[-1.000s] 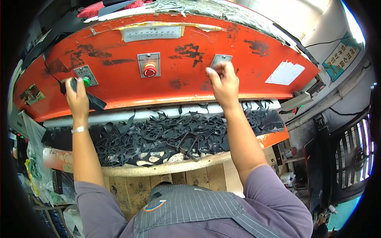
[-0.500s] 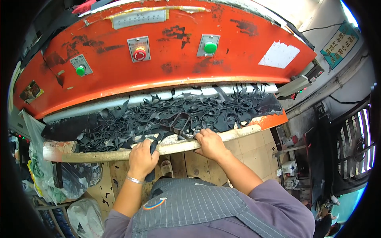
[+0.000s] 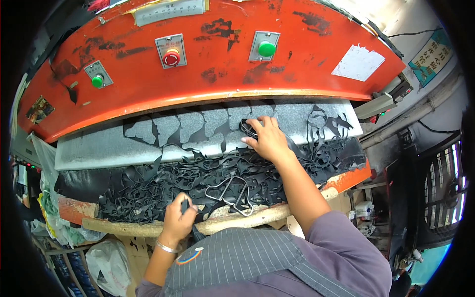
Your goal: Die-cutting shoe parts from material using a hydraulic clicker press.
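Note:
My right hand [image 3: 269, 139] reaches over the grey cutting board [image 3: 94, 144], thumb and fingers around a dark metal cutting die [image 3: 246, 126], partly hidden by the hand. Under and beside that die lies a black sheet [image 3: 168, 134] with a row of cut-out openings showing the board. My left hand [image 3: 179, 218] is closed on black pieces of sheet material [image 3: 185, 204] near the front rail; the fingers hide how many. Between the hands, a second outline-shaped metal cutting die [image 3: 230, 195] rests on tangled black scraps [image 3: 143, 190].
An orange press beam [image 3: 208, 74] with two green buttons and a red stop button spans the far side of the board. A worn pale rail [image 3: 237, 223] edges the scrap trough in front of me. Plastic bags [image 3: 108, 265] stand at lower left.
The grey board now shows much further out from under the beam, with the cut black sheet on it. My right hand has moved from the rail up to a die there.

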The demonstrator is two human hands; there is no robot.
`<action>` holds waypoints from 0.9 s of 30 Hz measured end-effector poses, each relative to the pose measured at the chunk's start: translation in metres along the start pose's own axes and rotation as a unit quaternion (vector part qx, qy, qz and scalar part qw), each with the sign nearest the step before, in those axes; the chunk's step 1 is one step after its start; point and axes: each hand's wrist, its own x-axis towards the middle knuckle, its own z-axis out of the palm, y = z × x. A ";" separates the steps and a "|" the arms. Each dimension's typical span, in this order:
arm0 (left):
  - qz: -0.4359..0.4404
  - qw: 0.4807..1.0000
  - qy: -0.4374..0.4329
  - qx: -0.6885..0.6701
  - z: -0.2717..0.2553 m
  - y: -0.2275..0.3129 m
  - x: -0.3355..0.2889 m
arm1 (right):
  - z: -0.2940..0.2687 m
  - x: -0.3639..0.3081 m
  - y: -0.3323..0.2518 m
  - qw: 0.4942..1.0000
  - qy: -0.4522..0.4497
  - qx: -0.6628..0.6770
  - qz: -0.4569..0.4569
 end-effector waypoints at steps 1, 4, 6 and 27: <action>-0.056 0.994 -0.006 -0.096 0.001 0.008 0.014 | 0.009 0.017 0.008 1.000 -0.020 0.001 0.007; 0.006 0.990 -0.026 -0.136 0.019 0.021 0.044 | 0.034 0.036 0.053 0.991 -0.014 0.072 -0.110; 0.022 0.988 -0.052 -0.145 0.031 0.030 0.056 | 0.035 0.030 0.079 0.944 0.064 0.324 0.001; 0.123 0.837 0.373 -0.382 0.145 0.064 -0.033 | -0.056 -0.121 -0.072 0.874 -0.141 0.205 -0.417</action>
